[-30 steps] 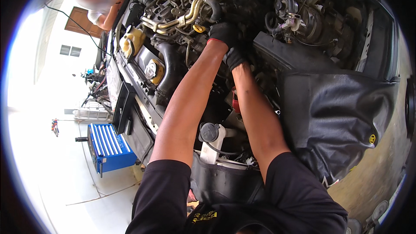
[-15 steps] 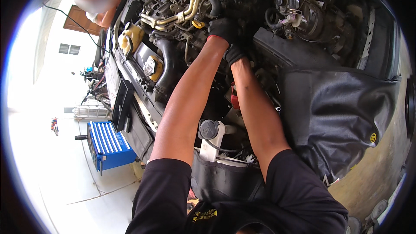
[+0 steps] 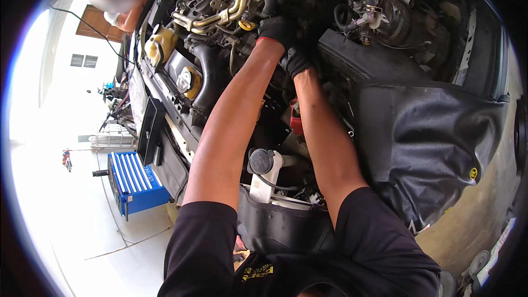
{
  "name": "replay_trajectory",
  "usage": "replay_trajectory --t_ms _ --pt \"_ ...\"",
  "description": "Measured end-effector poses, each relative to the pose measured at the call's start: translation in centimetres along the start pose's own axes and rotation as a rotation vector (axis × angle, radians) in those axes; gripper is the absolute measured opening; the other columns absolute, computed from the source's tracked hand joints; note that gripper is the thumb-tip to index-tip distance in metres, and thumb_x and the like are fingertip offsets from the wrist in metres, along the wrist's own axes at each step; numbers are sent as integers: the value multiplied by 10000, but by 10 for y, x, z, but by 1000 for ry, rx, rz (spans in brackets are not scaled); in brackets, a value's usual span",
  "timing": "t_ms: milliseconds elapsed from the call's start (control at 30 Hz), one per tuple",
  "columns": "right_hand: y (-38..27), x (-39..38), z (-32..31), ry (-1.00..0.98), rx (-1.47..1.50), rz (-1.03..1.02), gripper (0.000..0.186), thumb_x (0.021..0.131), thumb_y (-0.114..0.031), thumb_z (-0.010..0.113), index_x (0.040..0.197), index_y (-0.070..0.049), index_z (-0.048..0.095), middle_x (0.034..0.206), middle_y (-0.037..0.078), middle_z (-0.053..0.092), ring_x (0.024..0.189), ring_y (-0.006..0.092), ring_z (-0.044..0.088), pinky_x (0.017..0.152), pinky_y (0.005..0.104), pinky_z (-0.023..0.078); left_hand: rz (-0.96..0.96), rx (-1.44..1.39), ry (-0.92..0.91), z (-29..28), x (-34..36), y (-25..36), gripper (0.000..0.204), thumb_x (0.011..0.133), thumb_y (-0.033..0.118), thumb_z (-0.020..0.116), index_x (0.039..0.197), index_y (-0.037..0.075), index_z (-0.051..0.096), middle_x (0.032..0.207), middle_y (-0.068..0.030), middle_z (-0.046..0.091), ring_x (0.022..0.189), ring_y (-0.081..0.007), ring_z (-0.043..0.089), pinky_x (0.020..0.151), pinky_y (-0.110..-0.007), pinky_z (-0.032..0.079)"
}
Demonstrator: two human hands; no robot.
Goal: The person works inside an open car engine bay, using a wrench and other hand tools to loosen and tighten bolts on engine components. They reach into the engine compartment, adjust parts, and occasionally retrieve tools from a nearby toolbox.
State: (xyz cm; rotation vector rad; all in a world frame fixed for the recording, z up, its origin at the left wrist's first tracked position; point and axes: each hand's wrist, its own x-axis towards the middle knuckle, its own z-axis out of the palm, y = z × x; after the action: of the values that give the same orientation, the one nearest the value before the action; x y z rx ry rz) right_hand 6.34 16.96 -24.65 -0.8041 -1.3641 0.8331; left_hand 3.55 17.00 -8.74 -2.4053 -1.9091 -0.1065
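Both my arms reach deep into a car's engine bay, in black gloves. My left hand [image 3: 278,32] lies beside the yellow dipstick ring [image 3: 246,25] and a black rubber hose [image 3: 268,3]; its fingers point down among dark parts and are hidden. Just below and to the right, close against it, is my right hand [image 3: 298,59], its fingers also lost in shadow. What either hand touches or holds cannot be seen. Gold-coloured metal pipes [image 3: 236,8] cross the engine above my left hand. A long black cover [image 3: 357,55] sits right of my hands.
A black fender cover [image 3: 423,143] drapes the right side. Near me stands a white reservoir with a dark cap [image 3: 261,161]. A wrench end [image 3: 351,133] shows beside my right forearm. Left are a coolant cap [image 3: 187,81], a black tray [image 3: 149,129], a blue tool chest [image 3: 137,181] and another person [image 3: 129,19].
The view has shifted slightly. My hands stay together at the same spot in the engine bay, with my right wrist turned a little.
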Motion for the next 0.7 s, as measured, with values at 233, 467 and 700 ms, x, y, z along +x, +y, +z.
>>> replay_trajectory --t_ms 233,467,700 --pt "7 14 -11 56 184 -21 474 940 -302 528 1369 -104 485 1436 112 492 1341 230 441 1104 351 384 38 -33 -120 -23 12 18 369 833 354 631 1120 133 701 1103 -165 691 1044 -347 648 884 -412 512" --pt "-42 -1 -29 109 -479 -54 460 896 -312 615 1303 -107 551 1317 122 580 1243 248 529 1080 357 404 -54 -52 -145 -17 -2 8 329 830 285 636 1097 107 709 1101 -170 692 1037 -357 649 880 -413 517" --pt "-38 -1 -23 25 -299 -25 497 929 -398 556 1352 -145 499 1389 68 521 1295 195 468 1106 346 366 51 -34 -82 -13 -5 -4 304 832 259 630 1083 111 716 1057 -174 701 1018 -349 658 855 -408 526"
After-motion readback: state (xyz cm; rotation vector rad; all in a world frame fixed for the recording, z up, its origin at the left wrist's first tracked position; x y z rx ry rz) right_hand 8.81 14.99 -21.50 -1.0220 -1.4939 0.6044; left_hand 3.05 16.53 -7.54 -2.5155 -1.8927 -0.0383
